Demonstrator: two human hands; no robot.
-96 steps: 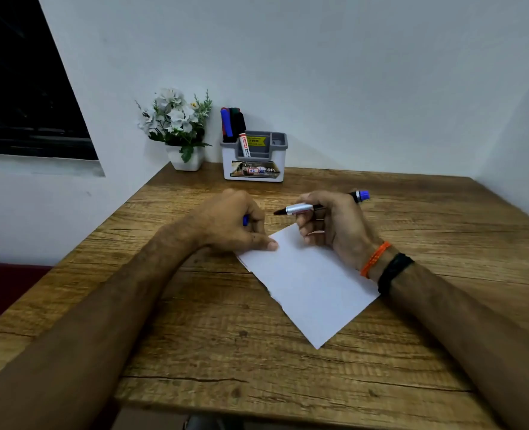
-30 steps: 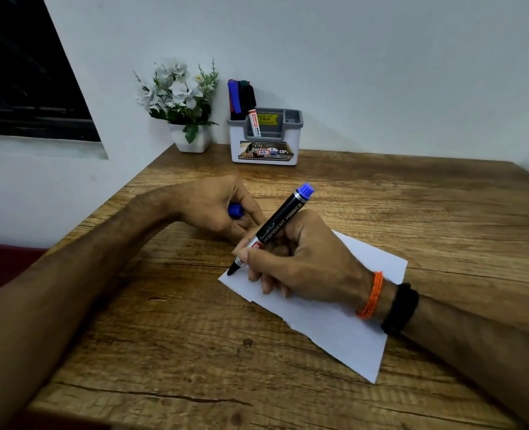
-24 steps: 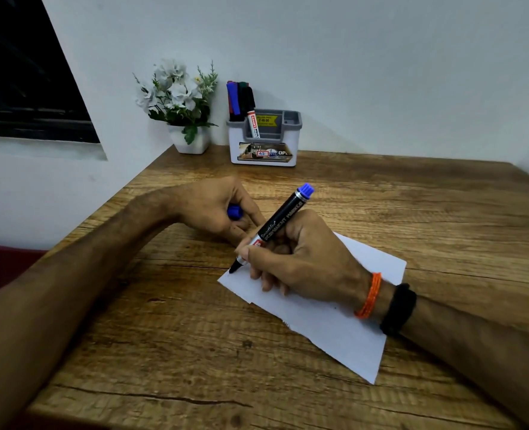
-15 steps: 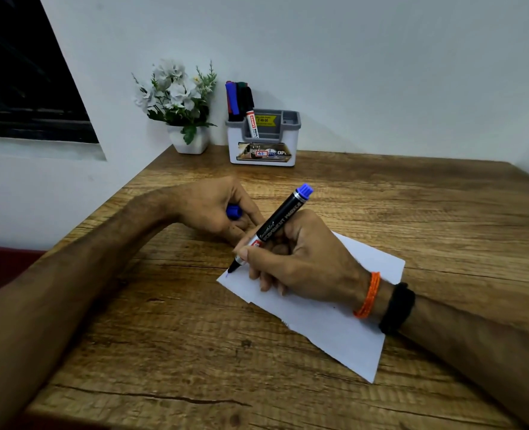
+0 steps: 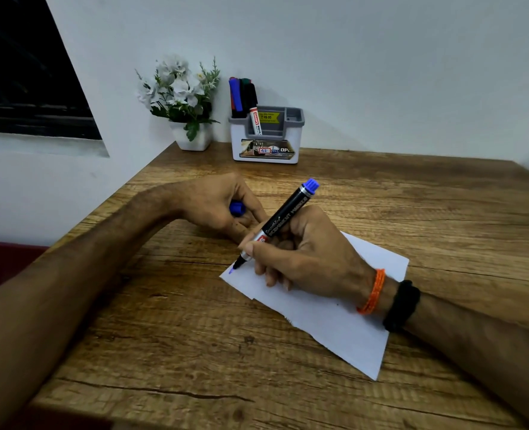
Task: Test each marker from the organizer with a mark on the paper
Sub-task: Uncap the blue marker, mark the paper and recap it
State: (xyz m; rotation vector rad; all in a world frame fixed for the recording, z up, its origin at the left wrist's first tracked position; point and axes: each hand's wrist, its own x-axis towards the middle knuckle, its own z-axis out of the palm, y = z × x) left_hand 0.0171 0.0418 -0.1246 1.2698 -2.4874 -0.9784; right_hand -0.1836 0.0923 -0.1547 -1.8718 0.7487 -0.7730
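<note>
Indoors, wooden table [image 5: 381, 193], white wall [image 5: 381, 57], dark window [image 5: 24, 72]

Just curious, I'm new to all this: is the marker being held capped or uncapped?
Uncapped. The marker in the right hand has its bare tip on the paper, and the left hand holds the blue cap.

The right hand [image 5: 300, 259] grips a black blue-ended permanent marker [image 5: 283, 220], whose tip, just beyond the fingertips [image 5: 252, 250], touches a small blue mark [image 5: 231, 270] on the white paper sheet [image 5: 334, 318]. Behind those fingers, the left hand [image 5: 219, 207] holds the blue plastic cap [image 5: 237, 208].
</note>
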